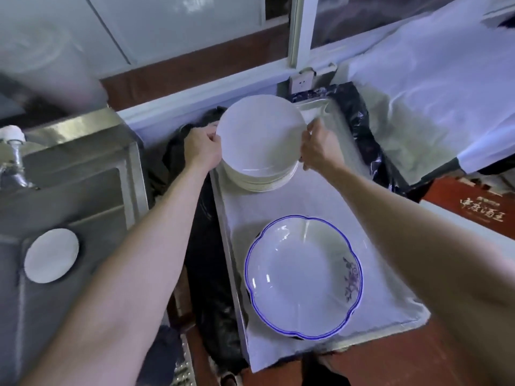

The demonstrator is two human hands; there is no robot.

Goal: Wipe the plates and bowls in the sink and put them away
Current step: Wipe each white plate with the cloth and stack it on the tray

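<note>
A plain white plate [260, 133] tilts on top of a stack of white plates [259, 181] at the far end of a cloth-covered metal tray [320, 196]. My left hand [202, 149] grips the plate's left rim and my right hand [317, 147] grips its right rim. Nearer to me on the same tray lies a wide white bowl with a blue scalloped rim [303, 277]. At the left, one small white plate [51, 254] lies in the steel sink [83, 196].
A tap [14, 160] stands over the sink's back left. Black plastic bags [206, 246] fill the gap between sink and tray and hang behind the tray. A white cloth covers the surface at the right [432, 87]. A red box [479, 210] sits below it.
</note>
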